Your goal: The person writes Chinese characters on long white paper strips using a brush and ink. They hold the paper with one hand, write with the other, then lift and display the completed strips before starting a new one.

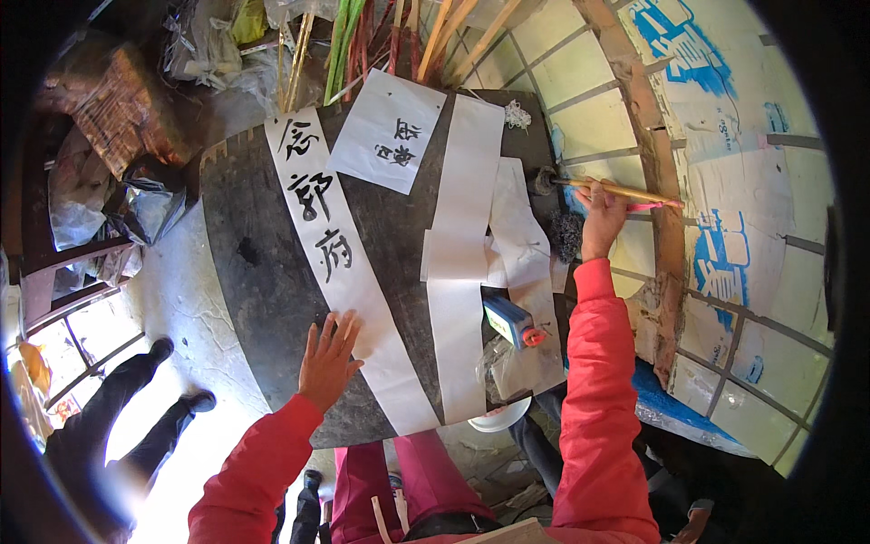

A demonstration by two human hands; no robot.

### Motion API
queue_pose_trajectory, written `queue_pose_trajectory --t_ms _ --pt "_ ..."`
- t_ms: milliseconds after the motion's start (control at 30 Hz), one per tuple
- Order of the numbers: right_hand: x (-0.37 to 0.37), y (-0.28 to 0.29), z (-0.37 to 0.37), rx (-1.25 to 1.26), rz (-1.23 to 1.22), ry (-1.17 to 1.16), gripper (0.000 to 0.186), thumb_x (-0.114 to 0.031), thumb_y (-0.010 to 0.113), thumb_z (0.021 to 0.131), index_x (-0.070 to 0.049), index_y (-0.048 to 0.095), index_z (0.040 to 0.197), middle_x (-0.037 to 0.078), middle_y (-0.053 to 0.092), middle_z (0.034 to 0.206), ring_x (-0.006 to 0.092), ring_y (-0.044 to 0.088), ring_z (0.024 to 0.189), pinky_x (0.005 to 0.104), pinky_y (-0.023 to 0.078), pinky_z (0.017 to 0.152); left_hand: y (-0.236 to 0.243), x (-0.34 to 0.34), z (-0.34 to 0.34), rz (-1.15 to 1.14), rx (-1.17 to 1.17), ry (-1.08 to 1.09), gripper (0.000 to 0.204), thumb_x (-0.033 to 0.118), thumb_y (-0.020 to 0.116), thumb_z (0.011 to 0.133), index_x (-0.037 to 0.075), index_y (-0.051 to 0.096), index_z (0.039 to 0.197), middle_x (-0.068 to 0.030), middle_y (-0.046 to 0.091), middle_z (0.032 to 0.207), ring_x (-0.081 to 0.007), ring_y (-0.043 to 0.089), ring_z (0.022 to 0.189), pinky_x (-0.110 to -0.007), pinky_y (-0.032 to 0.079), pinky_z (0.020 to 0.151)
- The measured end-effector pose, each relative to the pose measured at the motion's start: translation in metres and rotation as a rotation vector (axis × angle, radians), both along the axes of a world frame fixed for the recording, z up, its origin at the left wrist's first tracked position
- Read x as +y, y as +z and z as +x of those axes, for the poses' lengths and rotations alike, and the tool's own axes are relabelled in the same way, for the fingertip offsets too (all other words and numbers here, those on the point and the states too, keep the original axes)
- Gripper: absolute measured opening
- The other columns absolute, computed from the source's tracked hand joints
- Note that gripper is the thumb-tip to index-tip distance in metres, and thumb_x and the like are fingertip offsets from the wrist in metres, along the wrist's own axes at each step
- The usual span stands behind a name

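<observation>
My left hand (330,361) lies with fingers spread on a long white paper strip (373,317), which runs down the dark tabletop (243,299). Several large black brush-written characters fill the strip's upper half; its lower part is blank. In my right hand (601,218) is a writing brush (648,194) with a bamboo handle, held level at the table's right edge. Its dark tip meets a small dark container (546,180). A smaller white sheet (388,132) with black characters touches the strip's upper right. Blank paper strips (459,199) lie overlapped to the right.
A blue bottle with a red cap (513,321) rests near the right edge, beside clear plastic. Coloured sticks (348,45) stand beyond the table, and a tiled wall (594,113) rises at right. A person's legs (118,408) show at lower left; a white bowl (500,416) sits below the table edge.
</observation>
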State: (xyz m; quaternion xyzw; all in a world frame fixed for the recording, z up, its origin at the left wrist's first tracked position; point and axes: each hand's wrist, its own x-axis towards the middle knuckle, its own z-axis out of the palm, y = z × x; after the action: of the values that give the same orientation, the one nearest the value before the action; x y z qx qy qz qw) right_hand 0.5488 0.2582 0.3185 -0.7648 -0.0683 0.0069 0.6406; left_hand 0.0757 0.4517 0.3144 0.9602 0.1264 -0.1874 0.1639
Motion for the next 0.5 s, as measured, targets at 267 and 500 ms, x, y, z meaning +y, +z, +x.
queue_pose_trajectory --t_ms 267,500 --pt "0.008 -0.004 -0.003 -0.027 -0.074 0.004 0.022 -0.007 0.059 0.097 0.006 0.048 0.111 0.018 0.064 0.102 0.0237 0.070 0.080 0.0362 0.063 0.072 -0.002 0.000 0.000 -0.036 0.008 0.009 0.085 0.041 0.067 0.086 0.012 0.025 0.155 -0.0085 0.022 0.161 -0.0335 0.021 0.148 -0.053 0.022 0.118" --pt "0.008 0.007 -0.001 -0.069 -0.081 -0.049 0.023 -0.009 0.061 0.097 0.006 0.047 0.108 0.018 0.064 0.097 0.0240 0.070 0.080 0.0358 0.063 0.071 -0.001 0.002 0.001 -0.066 0.005 0.018 0.083 0.040 0.066 0.088 0.013 0.026 0.155 -0.0087 0.022 0.161 -0.0334 0.021 0.148 -0.052 0.022 0.119"
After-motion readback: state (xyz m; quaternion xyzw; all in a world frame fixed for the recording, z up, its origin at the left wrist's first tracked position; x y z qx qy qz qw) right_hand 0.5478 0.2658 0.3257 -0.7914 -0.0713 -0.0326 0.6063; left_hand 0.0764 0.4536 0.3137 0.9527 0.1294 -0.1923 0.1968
